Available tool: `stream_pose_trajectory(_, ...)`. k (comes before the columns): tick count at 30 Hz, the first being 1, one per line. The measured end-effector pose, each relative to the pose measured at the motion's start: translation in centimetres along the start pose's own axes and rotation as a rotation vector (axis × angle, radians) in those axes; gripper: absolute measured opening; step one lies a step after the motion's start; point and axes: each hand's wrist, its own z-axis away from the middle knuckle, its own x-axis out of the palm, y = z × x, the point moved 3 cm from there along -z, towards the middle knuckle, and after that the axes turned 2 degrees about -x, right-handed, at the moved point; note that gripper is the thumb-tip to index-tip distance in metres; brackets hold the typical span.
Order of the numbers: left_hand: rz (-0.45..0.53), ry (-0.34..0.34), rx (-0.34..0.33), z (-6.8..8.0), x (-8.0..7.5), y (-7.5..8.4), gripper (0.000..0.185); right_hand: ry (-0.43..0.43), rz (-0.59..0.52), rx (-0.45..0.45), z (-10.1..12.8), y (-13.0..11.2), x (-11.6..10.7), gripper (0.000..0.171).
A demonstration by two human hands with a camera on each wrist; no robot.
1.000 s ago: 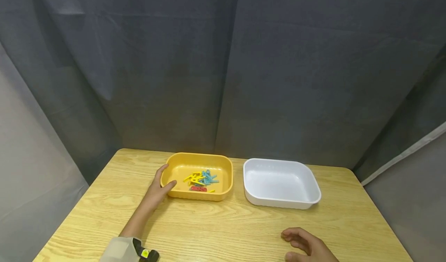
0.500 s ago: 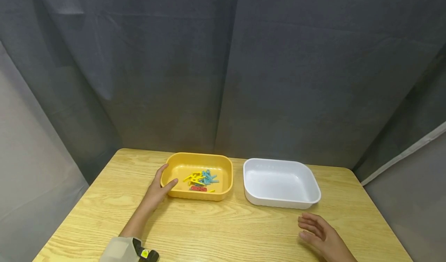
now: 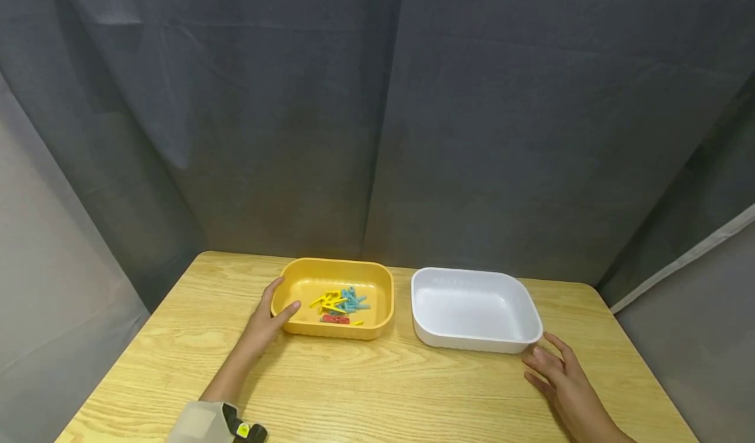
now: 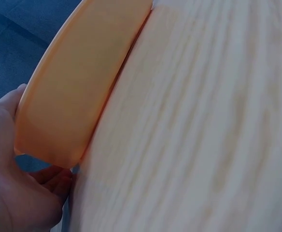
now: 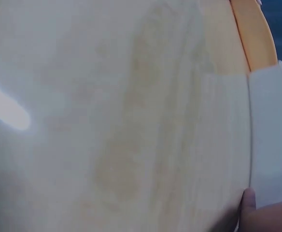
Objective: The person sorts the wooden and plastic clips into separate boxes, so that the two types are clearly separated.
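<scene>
On the wooden table point(image 3: 366, 390), two trays are set side by side, just apart. At the fingers of the left hand point(image 3: 263, 322), a yellow tray point(image 3: 377, 325) is gripped at its near left corner: the thumb is hooked over the rim and the other fingers are laid along the outer left wall. Inside this tray, beyond the thumb, a small heap of yellow and blue plastic pieces point(image 3: 341, 301) is seen, with a red piece point(image 3: 335, 319) at its near edge. The right hand point(image 3: 563, 381) is rested on the table with fingers spread and nearly straight; nothing is held. Just beyond its fingertips, the near right corner of a white tray point(image 3: 472, 341) is touched or all but touched; which cannot be told. A dark grey curtain point(image 3: 377, 115) is hung behind the table.
</scene>
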Motion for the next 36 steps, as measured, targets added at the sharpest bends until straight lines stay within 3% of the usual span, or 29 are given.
stream_pose_trajectory(9,0.006,-0.006,0.020,0.5,-0.1,0.4,0.083,0.006,-0.014,-0.070,-1.9,-1.0,-0.1,0.082)
stream_pose_trajectory(17,0.144,-0.027,0.022,0.9,-0.1,0.3,0.085,0.072,0.114,-0.067,-3.9,-1.4,-0.4,0.085)
stream_pose_trajectory(22,0.174,-0.039,0.012,1.4,-0.2,0.2,0.086,0.067,0.124,-0.102,-5.4,-1.9,-0.5,0.085)
stream_pose_trajectory(28,0.174,-0.052,-0.007,2.4,-0.4,0.2,0.085,0.047,0.070,-0.104,-6.7,-1.6,-0.5,0.078)
stream_pose_trajectory(36,0.158,-0.046,-0.100,3.9,-1.3,0.0,0.094,0.044,-0.015,-0.066,-7.2,-0.9,0.0,0.074)
